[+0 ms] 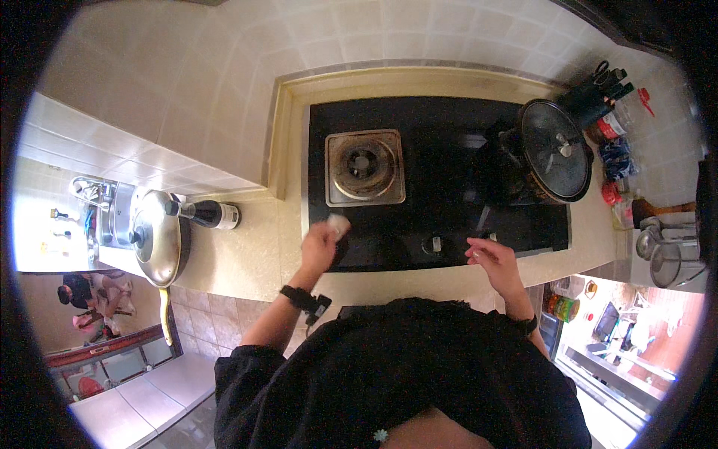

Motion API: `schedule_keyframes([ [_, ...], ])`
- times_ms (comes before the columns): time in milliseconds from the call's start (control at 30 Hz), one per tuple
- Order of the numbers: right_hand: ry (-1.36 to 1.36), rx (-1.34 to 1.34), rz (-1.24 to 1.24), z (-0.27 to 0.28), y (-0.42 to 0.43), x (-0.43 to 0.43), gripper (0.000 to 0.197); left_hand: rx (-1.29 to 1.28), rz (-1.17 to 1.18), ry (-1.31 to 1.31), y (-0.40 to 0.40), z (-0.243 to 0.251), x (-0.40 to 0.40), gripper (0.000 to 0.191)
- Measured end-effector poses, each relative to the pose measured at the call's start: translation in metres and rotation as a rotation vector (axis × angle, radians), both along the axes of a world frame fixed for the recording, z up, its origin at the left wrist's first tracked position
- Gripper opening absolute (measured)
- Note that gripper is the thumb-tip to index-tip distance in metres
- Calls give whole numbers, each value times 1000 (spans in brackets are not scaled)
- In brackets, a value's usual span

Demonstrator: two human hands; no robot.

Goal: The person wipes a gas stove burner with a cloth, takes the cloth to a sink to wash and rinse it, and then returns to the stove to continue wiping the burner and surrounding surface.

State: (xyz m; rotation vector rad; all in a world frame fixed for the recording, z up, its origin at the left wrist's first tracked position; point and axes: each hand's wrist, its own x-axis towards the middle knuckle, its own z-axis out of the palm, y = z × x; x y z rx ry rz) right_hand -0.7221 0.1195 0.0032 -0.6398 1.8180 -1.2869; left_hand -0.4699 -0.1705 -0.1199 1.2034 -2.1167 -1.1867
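Note:
My left hand [320,247] is closed on a small crumpled white tissue or cloth [339,227], just over the front left of the black gas cooktop [426,216]. Behind it lies the left burner [362,163] in its square metal drip tray [399,193]. My right hand [492,259] hovers by the cooktop's front edge, near a control knob [491,237], with its fingers curled; whether it holds anything is not plain. A second knob [436,244] sits between my hands. A dark pot with a glass lid [555,151] stands on the right burner.
On the left counter stand a dark bottle [216,214] and a lidded pan [160,241] near the sink [120,213]. A knife block [586,101], jars [608,126] and hanging strainers [666,264] line the right side. A person [92,297] is far off at the left.

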Motion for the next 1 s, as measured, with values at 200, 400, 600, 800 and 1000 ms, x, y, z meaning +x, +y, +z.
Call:
schedule_keyframes([
  [200, 33, 13, -65, -13, 41, -21, 21, -613, 158, -149, -63, 12, -49, 18],
  [400, -37, 67, -216, -17, 72, -15, 21, -155, -132, -528, -69, 32, -62, 31],
  [600, -32, 97, -287, -7, 65, -1, 21, -563, -171, -424, -183, 24, -86, 37],
  [800, -38, 198, -371, 0, 62, 28, 22, -674, -292, -432, -173, 4, -112, 31],
  [1000, -24, 114, -358, -5, 43, 34, 21, -536, -454, -441, -102, 7, -48, 25],
])
